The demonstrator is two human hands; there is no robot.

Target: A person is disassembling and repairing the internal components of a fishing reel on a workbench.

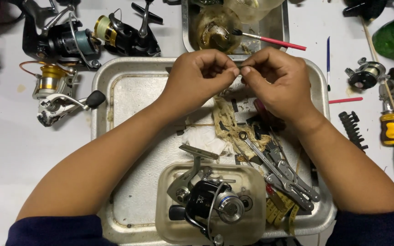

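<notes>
Above tray [115, 73], hands' grip [239, 71], part hidden

Both hands raised, left hand [197, 75] and right hand [277, 79] fingertips pinched together.

Both forearms are bare from wrist to above the elbow. The left hand [197, 75] and the right hand [277, 79] wear no gloves, rings or watch. Dark navy-blue fabric sleeves [53, 230] cover the upper arms at the bottom edge.

White worktable [5, 150] under even light
</notes>
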